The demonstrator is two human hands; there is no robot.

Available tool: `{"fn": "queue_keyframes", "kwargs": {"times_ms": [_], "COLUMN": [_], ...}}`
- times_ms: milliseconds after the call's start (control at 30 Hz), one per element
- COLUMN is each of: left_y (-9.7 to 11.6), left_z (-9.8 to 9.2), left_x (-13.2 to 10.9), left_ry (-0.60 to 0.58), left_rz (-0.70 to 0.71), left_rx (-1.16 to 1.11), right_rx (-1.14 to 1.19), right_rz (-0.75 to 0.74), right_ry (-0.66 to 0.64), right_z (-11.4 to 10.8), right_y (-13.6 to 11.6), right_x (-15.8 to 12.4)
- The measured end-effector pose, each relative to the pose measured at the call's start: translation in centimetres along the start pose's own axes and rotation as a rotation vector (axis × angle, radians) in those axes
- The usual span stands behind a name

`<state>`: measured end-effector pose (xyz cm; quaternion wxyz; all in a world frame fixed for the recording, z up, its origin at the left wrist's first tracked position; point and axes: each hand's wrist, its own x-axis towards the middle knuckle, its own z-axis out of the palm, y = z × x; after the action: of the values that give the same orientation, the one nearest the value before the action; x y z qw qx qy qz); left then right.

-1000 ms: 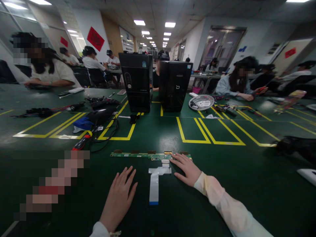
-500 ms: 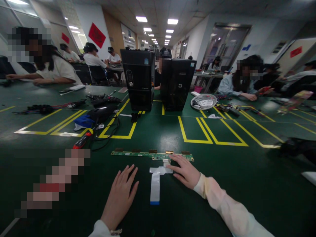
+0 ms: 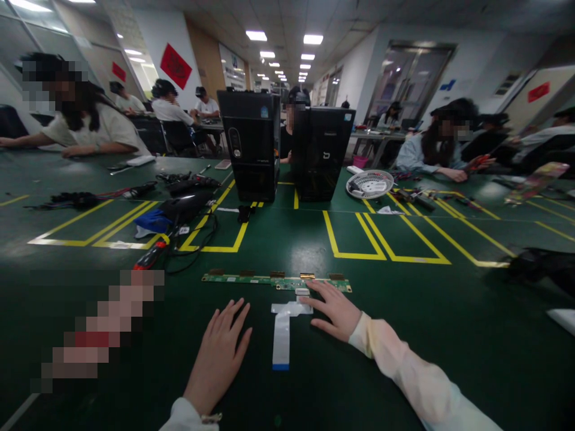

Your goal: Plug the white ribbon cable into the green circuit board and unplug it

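Note:
A long, narrow green circuit board [image 3: 238,279] lies across the dark green table [image 3: 148,371] in front of me. From the connector [image 3: 302,292] at its lower edge, a white flat ribbon cable [image 3: 281,341] bends sideways and then runs toward me, ending in a blue tip. My right hand [image 3: 336,308] is open, with its fingertips at the board and at the upper part of the cable. Left of the cable, my left hand [image 3: 222,350] rests open and flat on the table, holding nothing.
Two black computer towers [image 3: 250,143] stand at the back. A white round basket [image 3: 369,184] with small parts sits right of them. Cables, a blue item [image 3: 155,221] and a red-black tool handle [image 3: 150,256] lie to the left. Yellow tape marks the table; other people sit around.
My right hand has shifted very slightly at the connector. The left hand, the board and the cable stay practically in place.

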<state>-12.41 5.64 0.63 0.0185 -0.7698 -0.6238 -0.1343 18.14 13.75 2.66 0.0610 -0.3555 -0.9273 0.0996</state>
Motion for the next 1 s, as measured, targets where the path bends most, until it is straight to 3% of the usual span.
{"fn": "queue_keyframes", "kwargs": {"times_ms": [233, 433, 733, 1000], "left_y": [0.1, 0.4, 0.4, 0.3], "left_z": [-0.1, -0.3, -0.5, -0.5], "left_x": [0.0, 0.0, -0.1, -0.2], "left_ry": [0.005, 0.008, -0.007, 0.007], "left_rz": [0.003, 0.011, -0.004, 0.0], "left_rx": [0.008, 0.013, -0.025, -0.037], "right_rx": [-0.074, -0.19, -0.324, -0.346], "right_rz": [0.068, 0.204, 0.523, 0.813], "right_ry": [0.041, 0.116, 0.246, 0.295], "right_z": [1.2, 2.1, 3.0, 2.9], "right_y": [0.1, 1.6, 4.4, 5.7], "right_x": [-1.7, -5.7, -13.4, -17.8]}}
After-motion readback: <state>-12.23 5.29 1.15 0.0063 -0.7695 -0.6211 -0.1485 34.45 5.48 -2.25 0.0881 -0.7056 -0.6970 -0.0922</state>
